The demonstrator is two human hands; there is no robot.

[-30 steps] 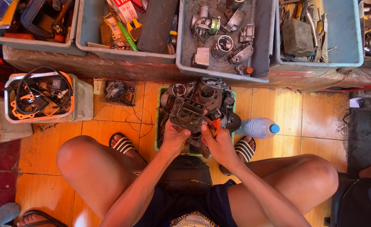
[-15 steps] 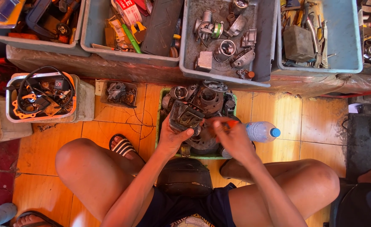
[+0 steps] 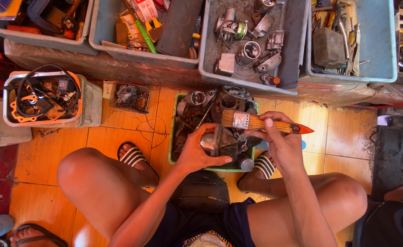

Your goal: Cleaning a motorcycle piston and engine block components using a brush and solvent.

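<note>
My left hand [image 3: 197,153] grips a grey metal engine part [image 3: 220,142] and holds it over a green tray [image 3: 171,145] full of greasy engine parts on the floor between my feet. My right hand [image 3: 281,146] holds a wooden-handled paintbrush [image 3: 261,122] with a red tip, lying level, its bristles pointing left just above the metal part. I sit low with both knees spread, striped sandals on my feet.
Several grey-blue bins [image 3: 251,43] of metal parts and tools line a covered ledge ahead. A white tub [image 3: 44,98] with cables and orange gaskets stands at left, a small parts box [image 3: 129,96] beside it. A black seat [image 3: 201,192] is under me. Another person's foot [image 3: 32,233] shows bottom left.
My right hand has picked up the paintbrush and raised it above the part. My left hand has lifted the grey part clear of the pile. The blue-capped bottle is now hidden behind my right hand.
</note>
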